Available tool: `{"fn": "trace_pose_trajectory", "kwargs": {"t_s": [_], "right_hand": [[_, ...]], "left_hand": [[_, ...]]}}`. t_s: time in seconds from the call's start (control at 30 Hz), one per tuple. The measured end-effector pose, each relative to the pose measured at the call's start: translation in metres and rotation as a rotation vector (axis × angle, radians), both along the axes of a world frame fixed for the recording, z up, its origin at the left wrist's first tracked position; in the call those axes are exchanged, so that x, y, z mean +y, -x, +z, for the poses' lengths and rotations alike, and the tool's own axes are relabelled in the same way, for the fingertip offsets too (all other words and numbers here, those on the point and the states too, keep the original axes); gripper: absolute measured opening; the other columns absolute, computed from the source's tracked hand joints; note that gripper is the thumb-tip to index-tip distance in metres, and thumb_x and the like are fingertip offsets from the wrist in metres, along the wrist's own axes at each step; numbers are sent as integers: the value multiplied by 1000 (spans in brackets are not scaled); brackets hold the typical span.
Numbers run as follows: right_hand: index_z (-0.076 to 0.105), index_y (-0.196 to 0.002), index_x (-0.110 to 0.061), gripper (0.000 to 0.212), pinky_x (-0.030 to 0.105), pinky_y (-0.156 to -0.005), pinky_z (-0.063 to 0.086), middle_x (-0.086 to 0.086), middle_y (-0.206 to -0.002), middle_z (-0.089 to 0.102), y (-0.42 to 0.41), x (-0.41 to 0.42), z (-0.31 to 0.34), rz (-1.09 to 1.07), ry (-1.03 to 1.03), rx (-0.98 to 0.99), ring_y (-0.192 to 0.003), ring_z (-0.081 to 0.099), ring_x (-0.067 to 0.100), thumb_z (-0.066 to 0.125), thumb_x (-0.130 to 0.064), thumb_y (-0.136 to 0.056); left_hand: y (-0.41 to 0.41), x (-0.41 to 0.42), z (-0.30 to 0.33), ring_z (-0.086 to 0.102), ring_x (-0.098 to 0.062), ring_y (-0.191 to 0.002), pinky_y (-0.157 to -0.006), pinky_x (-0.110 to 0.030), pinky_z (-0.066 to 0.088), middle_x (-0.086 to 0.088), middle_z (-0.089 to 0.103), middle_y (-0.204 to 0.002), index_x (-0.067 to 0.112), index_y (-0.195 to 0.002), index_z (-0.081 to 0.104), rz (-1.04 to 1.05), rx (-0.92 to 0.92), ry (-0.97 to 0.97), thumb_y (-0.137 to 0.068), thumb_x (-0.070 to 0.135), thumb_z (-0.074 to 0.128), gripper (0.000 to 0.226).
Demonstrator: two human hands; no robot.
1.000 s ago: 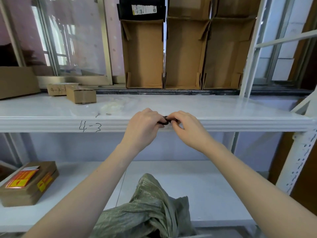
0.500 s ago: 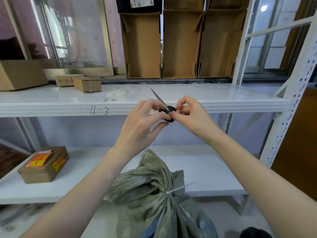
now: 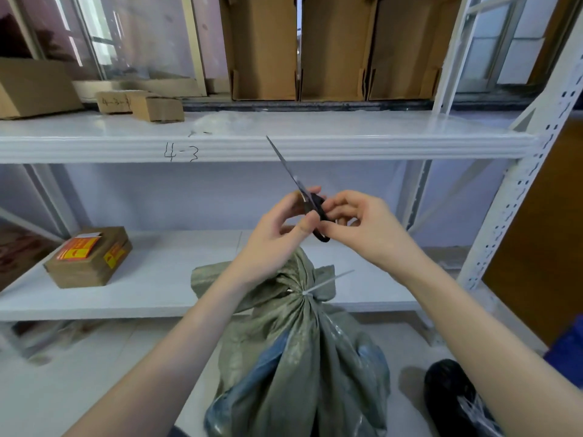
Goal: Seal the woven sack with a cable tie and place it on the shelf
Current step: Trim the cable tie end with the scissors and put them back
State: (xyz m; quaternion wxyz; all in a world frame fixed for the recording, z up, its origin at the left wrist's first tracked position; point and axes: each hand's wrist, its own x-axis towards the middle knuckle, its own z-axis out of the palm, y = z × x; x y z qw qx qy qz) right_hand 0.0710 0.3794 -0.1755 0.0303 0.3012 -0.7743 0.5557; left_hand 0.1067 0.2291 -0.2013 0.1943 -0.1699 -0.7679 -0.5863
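Head view: at centre frame your left hand (image 3: pixel 277 234) and right hand (image 3: pixel 362 228) both pinch black-handled scissors (image 3: pixel 310 201), blades closed, tip pointing up-left; below them, lower centre, stands the grey-green woven sack (image 3: pixel 303 357), its neck cinched by a white cable tie (image 3: pixel 328 281), before the white metal shelf (image 3: pixel 157 279).

Count: one woven sack (image 3: pixel 303 351), one cable tie (image 3: pixel 326 281), one pair of scissors (image 3: pixel 310 200), two hands (image 3: pixel 271 238) (image 3: pixel 366 230). Upright open cartons: three (image 3: pixel 263 48) (image 3: pixel 334 48) (image 3: pixel 407 48). Shelf levels: two (image 3: pixel 347 140) (image 3: pixel 151 285); labelled box on lower level: one (image 3: pixel 90 257).
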Motion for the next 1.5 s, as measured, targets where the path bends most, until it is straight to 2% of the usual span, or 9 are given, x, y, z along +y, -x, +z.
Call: {"fn": "trace_pose_trajectory", "kwargs": {"t_s": [0.07, 0.13, 0.33, 0.47, 0.67, 1.07, 1.23, 1.4, 1.5], "right_hand": [[64, -89, -16, 10, 16, -49, 30, -5, -65, 61, -1, 3, -9, -8, -88, 12, -54, 35, 8, 69, -16, -80], [66, -82, -20, 3, 17, -47, 28, -13, -48, 54, 0, 5, -19, -24, -151, 30, -47, 31, 6, 68, -22, -81], [67, -79, -12, 16, 14, -45, 27, -8, -50, 50, 12, 12, -62, -125, -168, 21, -43, 41, 0, 66, -28, -81], [67, -78, -16, 17, 17, -46, 26, -6, -61, 51, 21, 15, -88, -158, -190, -31, -44, 39, 4, 67, -33, -77], [66, -77, -16, 19, 24, -51, 23, -4, -63, 51, 31, 9, -108, -161, -172, -57, -48, 29, 10, 67, -35, -77], [62, -80, -13, 24, 24, -56, 31, -7, -62, 52, 36, 24, -127, -176, -319, -34, -56, 40, 13, 68, -36, -78], [48, -79, -25, 38, 18, -58, 36, -8, -79, 52, 33, 28, -141, -65, -560, -49, -69, 50, 1, 71, -53, -68], [49, -81, -23, 39, 16, -56, 35, -8, -80, 53, 31, 26, -144, -54, -589, -40, -67, 48, 2, 70, -54, -69], [50, -83, -20, 41, 17, -55, 36, -8, -79, 52, 31, 23, -147, -45, -592, -25, -65, 47, 4, 70, -53, -69]], "left_hand": [[1, 0, -12, 55, -7, -119, -100, -48, 45, 18, 61, -120, 41, -118, 51, 16, 6, 60, -81, 45, 56, 38], [4, 2, -22, 55, -11, -121, -101, -52, 42, 16, 62, -124, 43, -121, 50, 14, -8, 101, -81, 45, 57, 40], [10, 4, -54, 59, 11, -98, -88, -8, 41, 16, 61, -113, 25, -123, 50, -43, -104, 105, -97, 20, 46, 26], [13, -3, -78, 62, 2, -99, -88, -16, 46, 14, 69, -107, 28, -115, 62, -16, -172, 299, -96, 19, 50, 24], [28, -8, -100, 59, 11, -77, -73, -8, 41, 14, 67, -83, 16, -97, 74, 67, -122, 488, -83, 10, 69, 17], [44, -45, -110, 71, -17, -71, -71, -28, 58, -6, 74, -75, 16, -77, 72, 206, -335, 57, -80, 14, 72, 4], [43, -46, -99, 68, -11, -50, -43, -13, 45, 4, 69, -73, 19, -85, 70, 246, -338, -94, -85, 15, 67, 5], [41, -58, -96, 70, -8, -67, -60, -21, 53, 11, 71, -71, 21, -84, 69, 228, -335, -69, -88, 18, 64, 7], [36, -57, -98, 67, 1, -77, -68, -11, 51, 10, 73, -79, 16, -97, 69, 84, -351, 23, -85, 5, 65, 17]]}}
